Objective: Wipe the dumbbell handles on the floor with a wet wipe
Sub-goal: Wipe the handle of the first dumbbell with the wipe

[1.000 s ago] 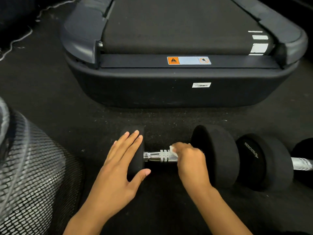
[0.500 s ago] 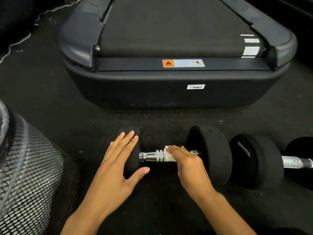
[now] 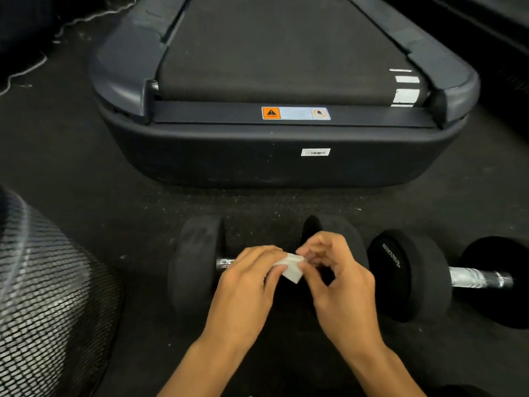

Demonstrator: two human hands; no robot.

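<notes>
Two black dumbbells lie end to end on the dark floor. The near dumbbell [image 3: 197,265] is in front of me, and only a short piece of its chrome handle [image 3: 224,263] shows beside its left weight. Above that handle, both hands hold a small folded white wet wipe [image 3: 290,270]. My left hand [image 3: 246,287] pinches its left side and my right hand [image 3: 337,282] pinches its right edge with thumb and fingers. The second dumbbell [image 3: 412,273] lies to the right with its chrome handle [image 3: 478,277] bare.
The rear end of a dark treadmill [image 3: 274,156] stands just beyond the dumbbells. A black mesh basket [image 3: 48,296] fills the lower left. A white cord [image 3: 25,70] trails over the floor at the far left.
My left hand has left the dumbbell's left weight and joined the right hand at the wipe. The wipe has come up off the handle and is now held between both hands.
</notes>
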